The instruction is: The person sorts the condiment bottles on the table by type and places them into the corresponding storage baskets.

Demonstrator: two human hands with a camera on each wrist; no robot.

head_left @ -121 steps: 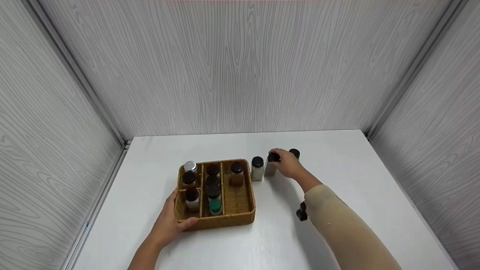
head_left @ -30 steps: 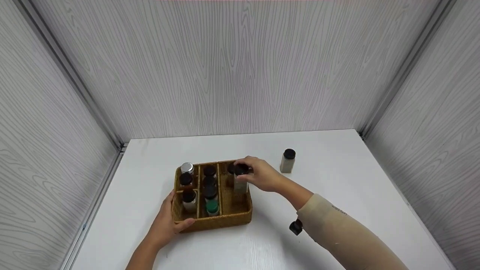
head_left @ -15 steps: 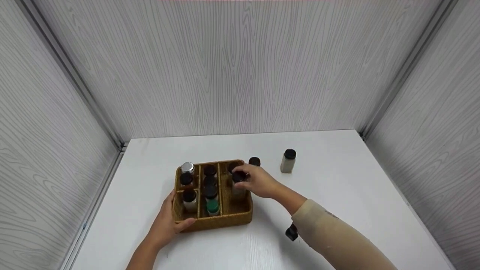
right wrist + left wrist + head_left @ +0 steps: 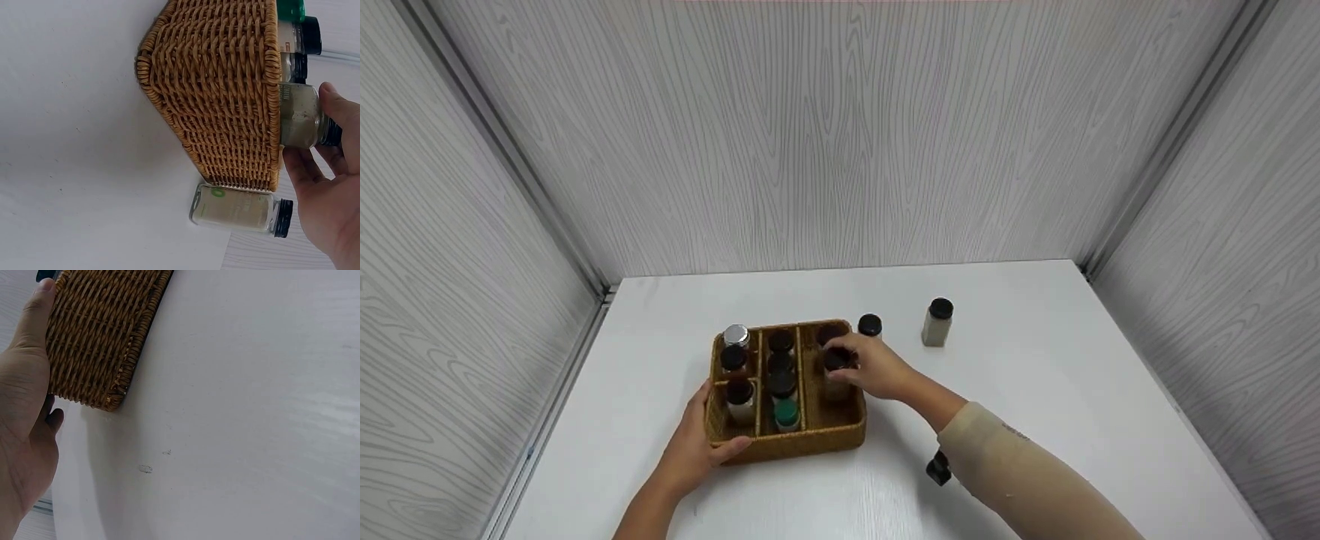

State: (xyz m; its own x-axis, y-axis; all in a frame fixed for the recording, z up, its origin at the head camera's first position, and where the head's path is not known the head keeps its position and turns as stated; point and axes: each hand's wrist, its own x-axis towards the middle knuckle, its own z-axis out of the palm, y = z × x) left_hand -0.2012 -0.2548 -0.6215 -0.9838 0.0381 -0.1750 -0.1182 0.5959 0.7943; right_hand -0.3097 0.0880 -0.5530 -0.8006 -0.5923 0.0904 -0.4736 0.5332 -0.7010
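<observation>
A wicker basket (image 4: 810, 444) with compartments stands in the middle of the table. My left hand (image 4: 696, 444) grips its near left corner, thumb along the front wall and fingers at the left side, as the left wrist view also shows. My right hand (image 4: 876, 367) pinches a glass spice jar (image 4: 300, 116) by its black lid. That jar is upright in the right compartment, its lower part hidden behind the wicker wall in the right wrist view. Another dark-lidded jar (image 4: 830, 332) sits behind it. Several jars fill the left and middle compartments, one with a green lid (image 4: 787, 410).
Right beside the basket's right wall stands a black-lidded spice jar (image 4: 233, 209), partly hidden by my right hand in the head view. Farther right is another pale-filled jar (image 4: 937, 324). Wood-grain panels (image 4: 840, 135) enclose the white table (image 4: 1020, 337) at the back and sides.
My right hand has carried a jar from the table leftward into the basket's right compartment and lowered it toward the front. My left hand has stayed on the basket corner.
</observation>
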